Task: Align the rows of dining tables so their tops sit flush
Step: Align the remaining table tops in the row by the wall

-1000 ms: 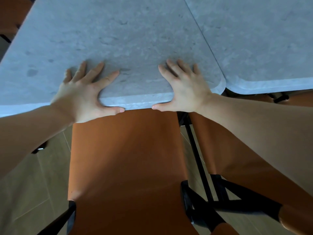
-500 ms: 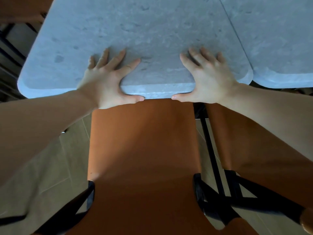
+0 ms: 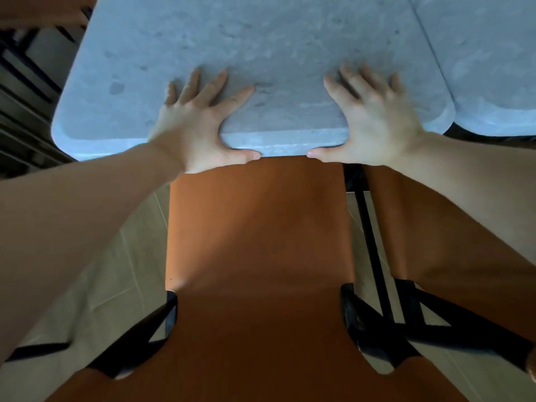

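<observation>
A grey table (image 3: 261, 47) with a stone-like, spotted top is seen in the upper middle of the view. Its corners are rounded. A second grey table (image 3: 487, 53) is placed right beside it on the right, and the two tops are met along a thin line. The near edges are almost lined up at the corner.

The near edge of the first table is held by both hands. The left hand (image 3: 200, 126) is laid flat on the top with the fingers spread out straight, and the thumb is pressed against the front edge. The right hand (image 3: 374, 120) is laid the same way, fingers straight on top and thumb against the edge. Nothing is wrapped or pinched by either hand.

An orange chair (image 3: 258, 256) with black bars is tucked just under the table edge, below the hands. A second orange chair (image 3: 452, 250) is seen beside it on the right, partly hidden by the right arm.

The floor (image 3: 95, 285) is made of pale tiles. Dark bars are seen at the far left, but they are too dim to tell what they are.
</observation>
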`<state>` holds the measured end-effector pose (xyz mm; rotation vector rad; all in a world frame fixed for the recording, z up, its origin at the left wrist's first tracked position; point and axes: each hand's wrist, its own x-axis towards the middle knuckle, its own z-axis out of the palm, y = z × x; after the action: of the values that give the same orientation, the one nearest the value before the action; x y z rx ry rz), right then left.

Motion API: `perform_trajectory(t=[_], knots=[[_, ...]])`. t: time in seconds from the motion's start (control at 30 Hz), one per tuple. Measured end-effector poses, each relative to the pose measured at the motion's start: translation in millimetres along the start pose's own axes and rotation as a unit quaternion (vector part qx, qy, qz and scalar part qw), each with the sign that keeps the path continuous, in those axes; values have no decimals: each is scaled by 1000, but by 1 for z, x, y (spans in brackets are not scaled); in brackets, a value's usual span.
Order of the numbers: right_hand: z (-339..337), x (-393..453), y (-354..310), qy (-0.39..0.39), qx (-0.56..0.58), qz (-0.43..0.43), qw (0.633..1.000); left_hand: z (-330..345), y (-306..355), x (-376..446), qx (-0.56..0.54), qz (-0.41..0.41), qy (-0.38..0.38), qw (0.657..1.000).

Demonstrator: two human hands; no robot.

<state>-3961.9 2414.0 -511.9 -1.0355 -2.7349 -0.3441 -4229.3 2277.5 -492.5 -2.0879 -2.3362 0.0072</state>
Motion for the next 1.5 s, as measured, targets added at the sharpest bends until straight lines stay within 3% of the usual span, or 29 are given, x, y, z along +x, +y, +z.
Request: perform_trajectory(t=[0.6, 1.23, 1.37, 1.5], knots=[[-6, -3, -7, -9, 10, 14, 1000, 1, -1, -1, 0, 4, -4, 1000], [-5, 17, 1, -21, 6, 4, 1000, 8, -8, 18, 10, 8, 43, 999], [-4, 14, 0, -15, 12, 8, 1000, 6, -7, 15, -1, 0, 12, 1000], [-8, 13, -1, -59, 2, 21, 998, 0, -3, 13, -23, -9, -25, 999]])
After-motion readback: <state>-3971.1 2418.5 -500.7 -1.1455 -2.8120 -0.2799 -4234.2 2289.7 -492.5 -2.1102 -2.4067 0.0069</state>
